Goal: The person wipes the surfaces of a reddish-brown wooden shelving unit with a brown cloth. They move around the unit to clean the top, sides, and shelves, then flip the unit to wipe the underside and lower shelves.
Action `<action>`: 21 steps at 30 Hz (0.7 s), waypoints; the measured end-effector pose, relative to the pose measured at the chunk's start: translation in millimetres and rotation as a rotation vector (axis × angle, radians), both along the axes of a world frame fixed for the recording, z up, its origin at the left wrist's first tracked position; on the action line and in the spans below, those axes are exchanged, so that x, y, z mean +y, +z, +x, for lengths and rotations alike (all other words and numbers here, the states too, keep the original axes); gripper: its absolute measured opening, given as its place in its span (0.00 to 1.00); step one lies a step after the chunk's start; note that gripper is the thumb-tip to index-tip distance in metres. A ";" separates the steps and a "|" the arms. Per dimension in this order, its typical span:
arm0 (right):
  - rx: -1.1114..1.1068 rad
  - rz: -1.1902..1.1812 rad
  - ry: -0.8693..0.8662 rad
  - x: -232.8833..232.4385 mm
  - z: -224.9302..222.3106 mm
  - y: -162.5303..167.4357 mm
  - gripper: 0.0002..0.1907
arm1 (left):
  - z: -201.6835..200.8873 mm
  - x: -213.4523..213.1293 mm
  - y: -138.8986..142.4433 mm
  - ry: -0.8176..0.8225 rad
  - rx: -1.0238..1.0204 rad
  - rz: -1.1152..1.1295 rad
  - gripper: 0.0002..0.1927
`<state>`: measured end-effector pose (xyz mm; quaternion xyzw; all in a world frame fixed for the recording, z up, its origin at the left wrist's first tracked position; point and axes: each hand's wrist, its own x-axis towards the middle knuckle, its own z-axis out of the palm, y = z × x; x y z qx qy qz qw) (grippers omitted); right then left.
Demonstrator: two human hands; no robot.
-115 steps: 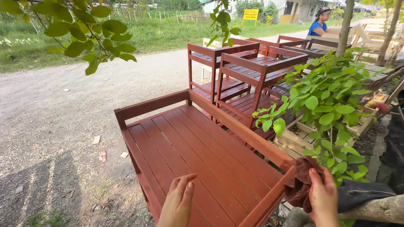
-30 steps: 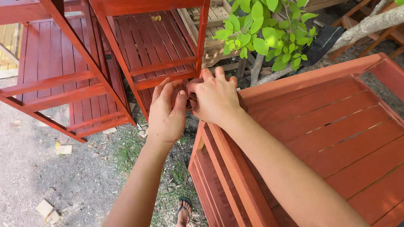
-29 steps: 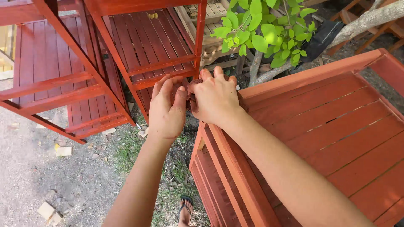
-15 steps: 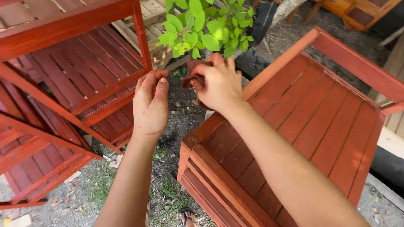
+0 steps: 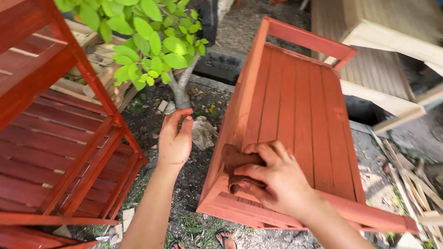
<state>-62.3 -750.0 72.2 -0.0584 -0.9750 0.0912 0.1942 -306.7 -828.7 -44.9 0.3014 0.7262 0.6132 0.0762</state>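
Observation:
My right hand [image 5: 277, 177] presses a crumpled reddish-brown rag [image 5: 233, 159] against the near corner of a red-painted slatted wooden frame [image 5: 295, 101]. The frame lies flat with its raised rim toward me. My left hand [image 5: 175, 140] hovers over the ground just left of the frame, fingers apart, holding nothing. It touches neither the frame nor the rag.
A second red slatted frame [image 5: 69, 152] stands at the left. A small leafy tree [image 5: 147, 41] grows between the two frames, with crumpled paper [image 5: 203, 131] at its base. Bare unpainted wooden furniture [image 5: 387, 55] sits at the right. Wood scraps [image 5: 410, 180] lie on the ground.
The view has swung right. My right hand slid down to the frame's near corner with the rag. My left hand came off the frame and now hangs free.

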 end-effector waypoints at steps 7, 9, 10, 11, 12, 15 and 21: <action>-0.042 0.119 -0.087 -33.7 -34.0 -25.8 0.16 | 16.9 1.6 1.2 -0.157 0.033 0.184 0.14; -0.035 0.379 -0.108 -47.2 -53.5 -41.2 0.18 | 15.6 -4.4 2.7 -0.139 0.072 0.209 0.14; -0.033 0.505 -0.121 -52.2 -56.1 -49.6 0.19 | 13.5 -7.8 3.9 -0.133 0.033 0.211 0.14; 0.042 0.563 -0.086 -54.8 -52.7 -57.6 0.18 | 10.8 -10.3 6.2 -0.127 -0.006 0.213 0.14; 0.120 0.626 -0.054 -54.7 -45.8 -66.1 0.16 | 7.8 -11.7 8.7 -0.122 -0.041 0.218 0.14; 0.136 0.778 0.091 -36.8 -1.1 -86.1 0.12 | 9.1 -7.5 17.4 -0.086 -0.078 0.250 0.14; 0.138 0.898 0.107 25.3 130.9 -102.5 0.13 | 70.2 2.5 23.5 -0.100 0.035 0.117 0.14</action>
